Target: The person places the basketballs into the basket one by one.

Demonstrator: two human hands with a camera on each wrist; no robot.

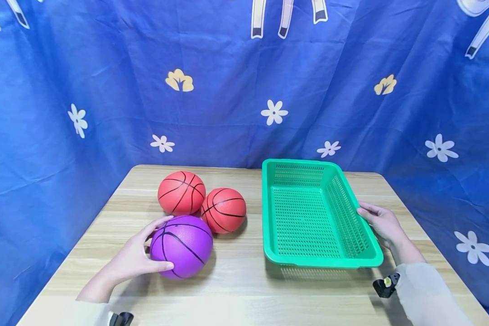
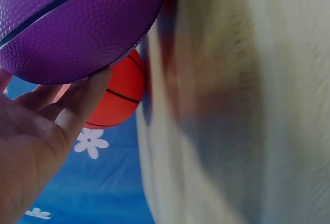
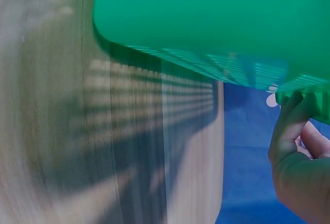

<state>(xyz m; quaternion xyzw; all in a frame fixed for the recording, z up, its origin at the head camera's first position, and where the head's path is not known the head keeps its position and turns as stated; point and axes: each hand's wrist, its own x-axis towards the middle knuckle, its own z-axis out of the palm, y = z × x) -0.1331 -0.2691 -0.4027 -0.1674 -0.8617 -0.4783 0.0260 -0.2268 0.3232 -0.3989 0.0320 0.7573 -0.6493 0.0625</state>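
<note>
A purple toy basketball (image 1: 182, 247) is gripped from its left side by my left hand (image 1: 132, 256), thumb at the front and fingers round the back. In the left wrist view the fingers (image 2: 77, 98) curve under the same ball. My right hand (image 1: 385, 226) holds the right rim of a green plastic basket (image 1: 269, 217), thumb on top of the edge. From the right wrist view, fingers (image 3: 294, 118) hook under that rim. The basket's inside shows only its slotted floor and walls.
Two red toy basketballs, one at the back left (image 1: 181, 193) and one beside it (image 1: 224, 210), sit just behind the purple one. All stand on a wooden table (image 1: 240, 290). A blue patterned curtain (image 1: 224, 127) hangs along its back and sides.
</note>
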